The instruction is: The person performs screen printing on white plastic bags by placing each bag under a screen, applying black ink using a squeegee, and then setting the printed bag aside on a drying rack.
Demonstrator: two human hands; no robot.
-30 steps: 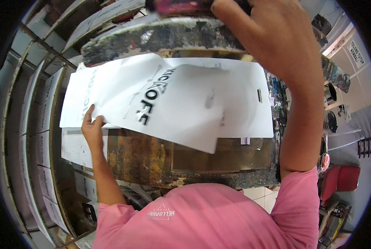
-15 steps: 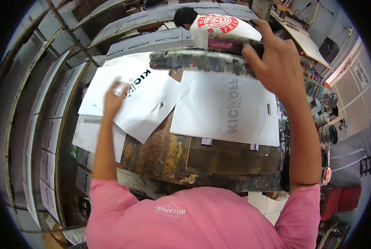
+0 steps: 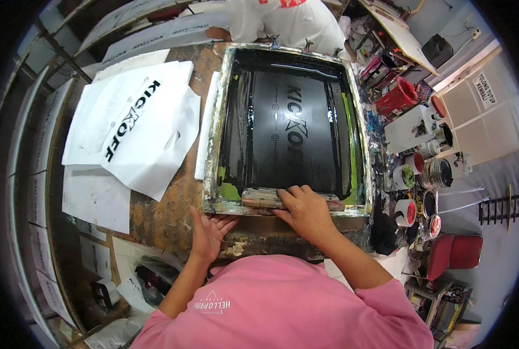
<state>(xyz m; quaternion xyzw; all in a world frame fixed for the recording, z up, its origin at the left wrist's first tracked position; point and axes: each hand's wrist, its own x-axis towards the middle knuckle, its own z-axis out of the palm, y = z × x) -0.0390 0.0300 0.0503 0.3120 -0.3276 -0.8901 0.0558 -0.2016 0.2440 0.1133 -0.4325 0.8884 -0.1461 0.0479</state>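
The screen-printing frame (image 3: 215, 131) lies flat on the table in front of me, its rim crusted with old ink. Black ink coats its mesh (image 3: 262, 128), with lettering and small icons showing in the middle and green smears along the edges. A squeegee (image 3: 260, 199) with a worn wooden handle lies across the near end of the frame. My right hand (image 3: 308, 214) is closed over the squeegee from above. Just below the frame's near left corner, my left hand (image 3: 209, 234) is palm up with its fingers stretched out, holding nothing.
White printed bags (image 3: 91, 136) lie overlapping left of the frame on the stained table (image 3: 155, 212). Racks with printed sheets (image 3: 43, 199) stand at far left. Ink pots and a red container (image 3: 396, 96) crowd the right. A person in a white shirt (image 3: 288, 26) is beyond the frame.
The raised frame has come down flat over the white sheet. My right hand has moved from its upper edge to the squeegee. My left hand has left the printed bags and come nearer me.
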